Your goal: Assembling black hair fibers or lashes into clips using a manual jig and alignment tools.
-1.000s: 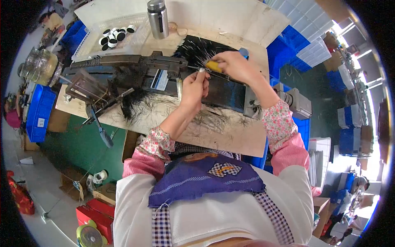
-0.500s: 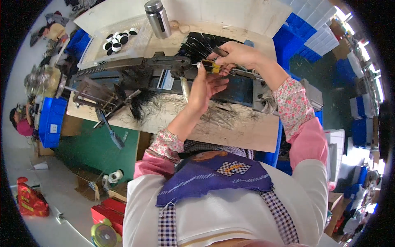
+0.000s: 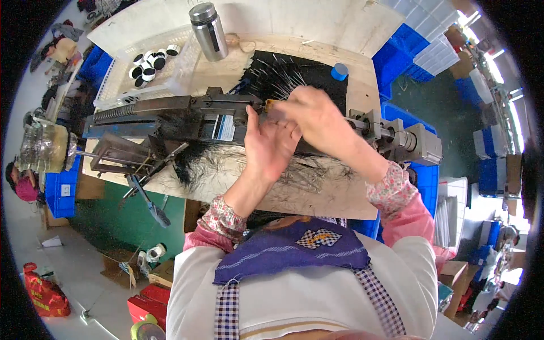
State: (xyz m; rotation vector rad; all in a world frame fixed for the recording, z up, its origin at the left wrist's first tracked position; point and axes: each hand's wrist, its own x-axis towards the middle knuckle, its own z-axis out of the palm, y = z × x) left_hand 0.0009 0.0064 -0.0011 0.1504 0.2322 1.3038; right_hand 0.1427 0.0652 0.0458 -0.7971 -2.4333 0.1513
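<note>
My left hand (image 3: 268, 146) is palm up beside the dark metal bench machine (image 3: 187, 107), thumb raised and apart from the fingers, with nothing visible on its palm. Over its fingertips hovers my right hand (image 3: 315, 118), blurred, its fingers mostly hidden; whether it holds anything I cannot make out. A small yellow piece (image 3: 271, 104) shows at the machine's end, just above my left fingers. Behind my hands, many thin metal rods (image 3: 277, 73) lie on a black bristly mat (image 3: 323, 76). To the right runs the machine's shaft with a grey motor-like block (image 3: 422, 145).
A steel flask (image 3: 209, 33) stands at the back, beside a white plastic basket (image 3: 107, 93) of black-and-white round caps (image 3: 148, 73). A blue cap (image 3: 339, 71) sits on the mat. Dark loose bristles (image 3: 306, 170) litter the wooden bench (image 3: 340, 201). Blue bins (image 3: 391, 54) flank it.
My right hand has moved down and left, over my left fingertips; the dark piece seen in it earlier no longer shows. My left hand has shifted slightly lower. The blue cap and shaft are now uncovered.
</note>
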